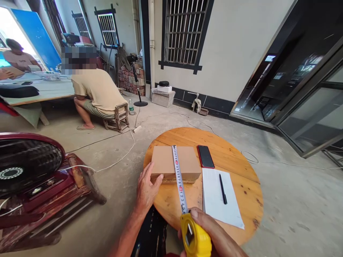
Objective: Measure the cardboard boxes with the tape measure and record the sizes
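Note:
A closed brown cardboard box [163, 159] lies flat on the round wooden table [241, 178]. My left hand [148, 185] rests at its near left corner, fingers stretched along the side and thumb apart on the front edge. In my right hand [211, 228] is a yellow tape measure [198, 237], held low in front of me. Its pulled-out blade [178, 178] crosses the top of the box from the near edge to the far edge. Some of my right fingers are hidden behind the tape case.
Right of the box lie a phone [205, 156], white paper [214, 192] and a black pen [223, 189]. A red fan [29, 167] stands at left on a wooden chair. Cables [131, 142] cross the floor. Beyond, a seated person [96, 89] and another person [20, 59] are at a table.

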The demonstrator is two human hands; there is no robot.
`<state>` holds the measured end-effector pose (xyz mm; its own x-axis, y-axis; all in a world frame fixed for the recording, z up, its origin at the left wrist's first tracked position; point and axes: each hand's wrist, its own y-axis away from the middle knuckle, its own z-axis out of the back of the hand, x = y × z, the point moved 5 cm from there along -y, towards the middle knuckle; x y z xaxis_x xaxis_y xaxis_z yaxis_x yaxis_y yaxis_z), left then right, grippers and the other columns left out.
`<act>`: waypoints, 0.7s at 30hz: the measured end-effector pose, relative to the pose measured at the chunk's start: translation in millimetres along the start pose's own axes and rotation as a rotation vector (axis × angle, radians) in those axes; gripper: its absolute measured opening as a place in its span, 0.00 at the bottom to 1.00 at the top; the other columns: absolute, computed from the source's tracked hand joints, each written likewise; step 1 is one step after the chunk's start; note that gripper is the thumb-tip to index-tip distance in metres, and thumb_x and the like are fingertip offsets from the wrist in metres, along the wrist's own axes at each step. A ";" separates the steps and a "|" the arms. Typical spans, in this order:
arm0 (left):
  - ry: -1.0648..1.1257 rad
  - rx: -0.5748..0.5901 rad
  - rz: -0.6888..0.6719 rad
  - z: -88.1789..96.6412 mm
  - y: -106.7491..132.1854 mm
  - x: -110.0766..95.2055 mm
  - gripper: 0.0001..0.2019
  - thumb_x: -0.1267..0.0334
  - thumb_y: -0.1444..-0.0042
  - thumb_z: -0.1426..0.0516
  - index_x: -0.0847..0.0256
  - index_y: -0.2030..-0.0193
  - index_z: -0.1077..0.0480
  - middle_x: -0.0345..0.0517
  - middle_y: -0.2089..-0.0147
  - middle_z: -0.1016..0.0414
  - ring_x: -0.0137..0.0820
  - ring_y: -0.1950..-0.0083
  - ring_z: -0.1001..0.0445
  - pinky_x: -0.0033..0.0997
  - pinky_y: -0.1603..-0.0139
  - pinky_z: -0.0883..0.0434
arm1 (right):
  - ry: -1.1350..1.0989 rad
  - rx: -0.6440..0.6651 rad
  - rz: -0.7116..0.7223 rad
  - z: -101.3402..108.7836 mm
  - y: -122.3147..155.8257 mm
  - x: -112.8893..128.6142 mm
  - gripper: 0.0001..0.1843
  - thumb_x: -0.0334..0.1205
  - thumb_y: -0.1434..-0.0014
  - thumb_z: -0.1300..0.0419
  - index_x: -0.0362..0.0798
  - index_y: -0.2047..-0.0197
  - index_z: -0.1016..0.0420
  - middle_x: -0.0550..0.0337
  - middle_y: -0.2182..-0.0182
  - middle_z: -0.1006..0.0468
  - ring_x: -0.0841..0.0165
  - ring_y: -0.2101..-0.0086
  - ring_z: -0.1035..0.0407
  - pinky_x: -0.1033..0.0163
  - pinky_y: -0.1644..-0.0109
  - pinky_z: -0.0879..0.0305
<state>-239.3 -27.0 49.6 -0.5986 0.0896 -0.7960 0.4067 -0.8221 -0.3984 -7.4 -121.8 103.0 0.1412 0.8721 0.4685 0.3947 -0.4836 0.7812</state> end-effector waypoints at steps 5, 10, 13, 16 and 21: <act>0.003 -0.010 0.001 -0.4 -0.4 0.3 0.26 0.57 0.44 0.44 0.61 0.38 0.35 0.56 0.37 0.31 0.46 0.36 0.33 0.51 0.35 0.36 | -0.012 0.014 -0.022 -5.7 5.4 -0.9 0.32 0.67 0.47 0.38 0.44 0.56 0.26 0.48 0.61 0.18 0.61 0.66 0.20 0.62 0.59 0.26; 0.004 -0.003 -0.006 -1.1 -0.2 -0.2 0.27 0.57 0.43 0.44 0.60 0.37 0.36 0.55 0.37 0.32 0.45 0.36 0.34 0.50 0.35 0.37 | 0.017 0.019 0.016 -7.3 5.7 1.4 0.30 0.66 0.46 0.38 0.46 0.57 0.30 0.52 0.65 0.17 0.63 0.70 0.20 0.64 0.64 0.27; 0.002 0.004 -0.003 -1.7 -0.6 0.1 0.27 0.57 0.43 0.44 0.61 0.37 0.36 0.56 0.36 0.32 0.45 0.36 0.34 0.50 0.35 0.37 | 0.041 0.033 0.052 -7.5 3.7 2.1 0.30 0.66 0.46 0.38 0.47 0.58 0.31 0.51 0.62 0.18 0.64 0.70 0.21 0.65 0.65 0.27; -0.003 0.007 0.006 -2.5 -0.7 -0.1 0.27 0.56 0.43 0.44 0.61 0.37 0.36 0.57 0.36 0.32 0.45 0.36 0.34 0.51 0.35 0.37 | 0.088 0.077 0.107 -9.3 -0.4 3.6 0.30 0.67 0.46 0.39 0.47 0.58 0.32 0.52 0.61 0.19 0.65 0.70 0.21 0.66 0.67 0.29; -0.008 -0.043 -0.012 6.6 1.2 -10.6 0.29 0.55 0.43 0.44 0.60 0.35 0.38 0.58 0.35 0.34 0.48 0.34 0.36 0.54 0.35 0.39 | 0.227 0.221 0.324 -6.0 -1.0 13.9 0.28 0.62 0.48 0.35 0.48 0.56 0.32 0.60 0.66 0.24 0.68 0.72 0.26 0.63 0.65 0.31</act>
<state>-237.0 -32.7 60.6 -0.6089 0.0946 -0.7876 0.4286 -0.7963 -0.4269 -11.4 -109.7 111.2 0.0968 0.6278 0.7723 0.5509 -0.6801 0.4838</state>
